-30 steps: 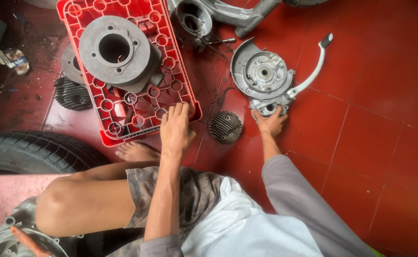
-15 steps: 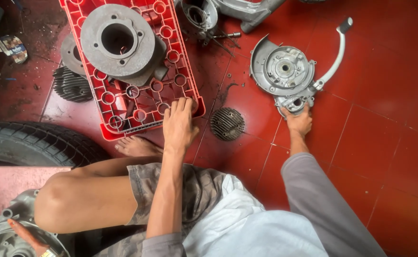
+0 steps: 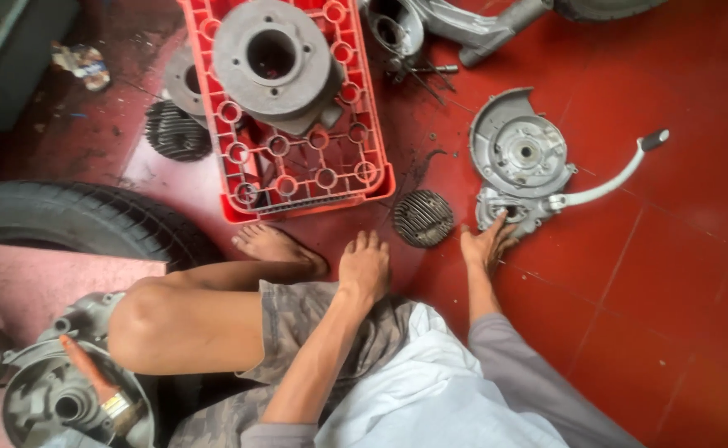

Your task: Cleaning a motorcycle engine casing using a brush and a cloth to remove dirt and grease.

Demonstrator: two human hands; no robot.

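Observation:
My left hand (image 3: 365, 265) rests flat on the red floor with its fingers apart, just below the red plastic crate (image 3: 380, 178) and beside a small round finned metal part (image 3: 423, 218). My right hand (image 3: 484, 242) lies to the right of that part. Its fingertips touch the lower edge of a grey metal engine cover (image 3: 521, 153), which carries a curved kick lever (image 3: 613, 178). Neither hand holds anything. A heavy grey cylinder (image 3: 272, 58) sits in the crate. My bare foot (image 3: 277, 246) is next to the left hand.
A black tyre (image 3: 73, 220) lies at the left. A grey engine casing (image 3: 65, 398) sits at the lower left. A finned cylinder head (image 3: 177, 133) lies left of the crate, and more engine parts (image 3: 463, 25) lie at the top.
My left hand has drawn back from the crate's near edge to the floor. My right hand has stayed at the cover's lower end, its grip loosened to a touch.

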